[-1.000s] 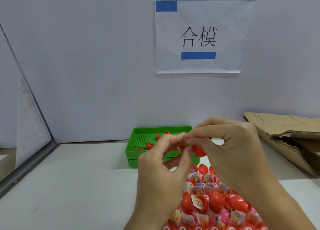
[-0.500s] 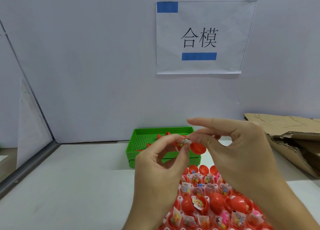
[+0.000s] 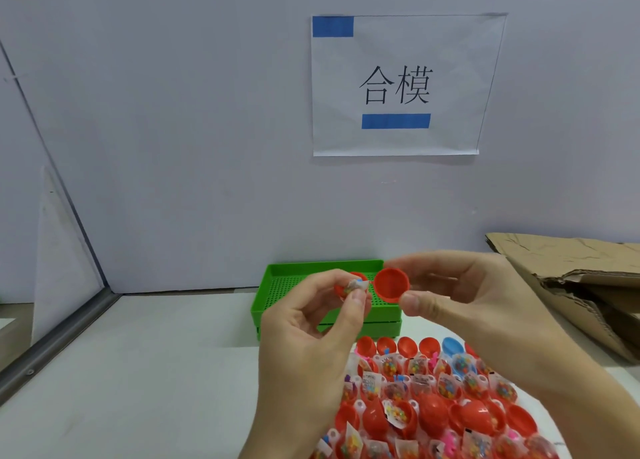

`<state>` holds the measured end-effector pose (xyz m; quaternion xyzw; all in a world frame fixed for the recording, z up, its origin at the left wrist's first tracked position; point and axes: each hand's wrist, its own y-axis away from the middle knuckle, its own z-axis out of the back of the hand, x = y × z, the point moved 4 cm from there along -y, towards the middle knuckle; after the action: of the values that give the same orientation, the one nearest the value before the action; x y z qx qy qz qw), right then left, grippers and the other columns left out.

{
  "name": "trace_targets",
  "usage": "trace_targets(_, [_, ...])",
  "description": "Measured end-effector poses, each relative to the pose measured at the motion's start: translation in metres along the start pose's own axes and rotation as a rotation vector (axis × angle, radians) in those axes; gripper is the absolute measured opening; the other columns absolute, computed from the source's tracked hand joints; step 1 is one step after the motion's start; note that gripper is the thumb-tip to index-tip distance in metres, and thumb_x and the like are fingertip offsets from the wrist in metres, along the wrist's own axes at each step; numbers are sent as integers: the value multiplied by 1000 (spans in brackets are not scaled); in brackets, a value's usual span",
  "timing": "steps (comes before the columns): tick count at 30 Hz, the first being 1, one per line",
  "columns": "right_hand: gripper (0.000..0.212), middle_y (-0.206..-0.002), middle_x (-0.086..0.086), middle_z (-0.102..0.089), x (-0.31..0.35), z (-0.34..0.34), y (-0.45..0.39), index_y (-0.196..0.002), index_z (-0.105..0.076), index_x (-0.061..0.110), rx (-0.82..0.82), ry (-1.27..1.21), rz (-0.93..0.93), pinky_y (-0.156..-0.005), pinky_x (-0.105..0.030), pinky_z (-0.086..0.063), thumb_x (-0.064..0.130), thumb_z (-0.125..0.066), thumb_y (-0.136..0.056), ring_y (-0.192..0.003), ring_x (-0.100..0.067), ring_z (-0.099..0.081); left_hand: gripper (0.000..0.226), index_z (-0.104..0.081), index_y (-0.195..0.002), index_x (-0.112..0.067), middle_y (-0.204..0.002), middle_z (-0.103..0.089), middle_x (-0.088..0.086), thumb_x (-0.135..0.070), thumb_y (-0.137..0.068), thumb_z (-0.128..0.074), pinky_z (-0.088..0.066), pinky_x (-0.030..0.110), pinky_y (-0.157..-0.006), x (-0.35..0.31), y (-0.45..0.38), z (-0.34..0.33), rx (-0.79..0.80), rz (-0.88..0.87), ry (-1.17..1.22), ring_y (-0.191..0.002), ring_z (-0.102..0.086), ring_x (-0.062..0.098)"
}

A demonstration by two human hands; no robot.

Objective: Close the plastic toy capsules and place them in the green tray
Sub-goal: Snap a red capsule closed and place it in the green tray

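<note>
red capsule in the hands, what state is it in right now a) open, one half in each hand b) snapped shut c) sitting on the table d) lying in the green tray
a: the right hand pinches the empty red half, and the left hand grips the other half with its toy packet, apart.

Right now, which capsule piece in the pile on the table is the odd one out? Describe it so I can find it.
Start at the green tray by the wall, then drop to the pile of open capsules in front of it. In the pile's back row, right of the red cups, sits the blue capsule half, the only blue half visible.
</note>
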<state>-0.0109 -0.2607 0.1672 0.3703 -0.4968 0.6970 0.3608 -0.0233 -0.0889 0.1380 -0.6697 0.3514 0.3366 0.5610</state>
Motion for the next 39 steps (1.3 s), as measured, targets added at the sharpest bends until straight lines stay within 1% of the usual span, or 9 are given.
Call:
trace_targets(5, [32, -92, 4, -78, 11, -5, 2, -97, -76, 19, -27, 2, 32, -77, -22, -59, 27, -77, -66, -86, -15, -76, 20, -74, -89, -31, -86, -76, -5, -41, -72, -69, -59, 26, -78, 0, 0, 0, 20, -17, -78, -89, -74, 16])
trace_targets(9, [28, -81, 10, -78, 24, -7, 5, -91, -76, 26, -91, 75, 83, -72, -15, -57, 24, -76, -63, -77, -8, -75, 8, -73, -87, -31, -84, -75, -7, -27, -80, -71, -57, 17, -73, -3, 1, -2, 29, -78, -148, -86, -73, 14])
trace_targets(14, [33, -84, 18, -75, 31, -12, 6, -96, -77, 31, -112, 321, 104, -78, -16, -57, 9, -83, -72, -78, -1, -73, 21, -74, -84, -32, -81, -71, -14, -11, -84, -74, -54, 10, -68, -8, 3, -5, 8, -165, -277, -83, -69, 6])
trace_targets(19, [34, -88, 21, -71, 33, -18, 5, -102, -77, 33, -149, 496, 132, -77, -15, -55, 14, -83, -74, -81, 2, -69, 24, -74, -88, -30, -84, -69, -19, -7, -82, -75, -52, 5, -70, -12, 6, -6, -14, -271, -421, -86, -68, 1])
trace_targets(22, [36, -86, 19, -71, 32, -21, 4, -105, -76, 34, -161, 501, 143, -76, -21, -57, 15, -83, -75, -81, -2, -69, 24, -75, -94, -26, -88, -68, -19, -5, -83, -75, -51, 5, -72, -14, 6, -6, -11, -335, -495, -88, -66, -2])
trace_targets(25, [44, -80, 19, -72, 30, -20, 3, -99, -71, 43, -179, 419, 131, -76, -23, -57, 14, -86, -70, -77, -3, -70, 19, -74, -98, -25, -88, -68, -20, -14, -82, -72, -52, 6, -73, -16, 6, -6, -10, -387, -545, -87, -65, -4])
trace_targets(29, [20, -74, 17, -74, 28, -19, 2, -79, -73, 37, -163, 289, 135, -73, -23, -58, 37, -78, -60, -72, -5, -72, 23, -74, -104, -24, -94, -68, -20, -19, -82, -68, -54, 10, -77, -19, 5, -5, 15, -401, -582, -92, -64, -3])
trace_targets(33, [32, -75, 15, -76, 30, -18, 4, -87, -77, 32, -136, 226, 137, -71, -23, -60, 46, -74, -58, -70, -7, -74, 26, -72, -105, -30, -93, -68, -20, -17, -83, -71, -52, 7, -76, -19, 4, -3, 28, -382, -544, -92, -64, -4])
trace_targets(39, [24, -82, 10, -77, 26, -12, 5, -92, -76, 25, -99, 184, 118, -71, -24, -59, 23, -77, -67, -74, -9, -74, 19, -75, -101, -24, -93, -69, -19, -18, -83, -71, -53, 6, -73, -18, 5, -4, 31, -341, -467, -90, -66, -5])
